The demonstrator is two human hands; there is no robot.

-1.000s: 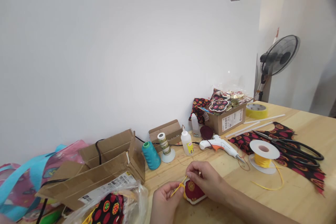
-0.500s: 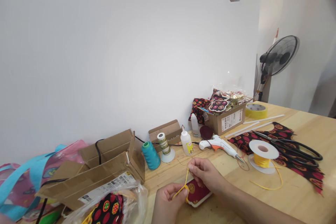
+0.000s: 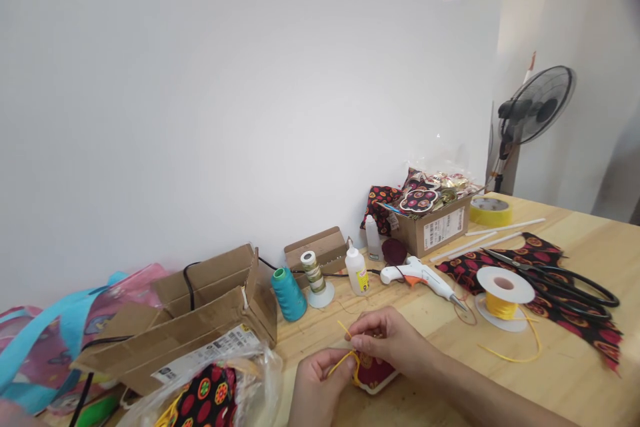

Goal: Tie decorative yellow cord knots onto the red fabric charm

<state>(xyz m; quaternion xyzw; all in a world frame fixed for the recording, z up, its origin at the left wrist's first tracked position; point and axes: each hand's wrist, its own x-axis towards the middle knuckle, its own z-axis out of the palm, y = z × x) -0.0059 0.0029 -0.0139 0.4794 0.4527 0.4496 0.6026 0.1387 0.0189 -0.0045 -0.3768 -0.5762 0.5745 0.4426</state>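
Note:
My left hand (image 3: 316, 387) and my right hand (image 3: 387, 340) meet low in the view over a small red fabric piece with gold dots and a white edge (image 3: 374, 372) lying on the wooden table (image 3: 565, 373). Both hands pinch a short yellow cord (image 3: 345, 347) at the piece's left end. The left fingers are curled round one strand. The right thumb and forefinger grip the cord close to the piece. A free end of the cord sticks up to the left of the right fingers.
A spool of yellow cord (image 3: 504, 292), black scissors (image 3: 560, 279) on patterned cloth, a white glue gun (image 3: 420, 275), a glue bottle (image 3: 358, 271), a teal thread cone (image 3: 288, 293), cardboard boxes (image 3: 200, 320) (image 3: 434, 221), yellow tape (image 3: 490, 211) and a fan (image 3: 535, 107) surround the hands.
My right hand has dropped from a raised pull on the cord back down onto the red piece. The left hand stays put, still pinching.

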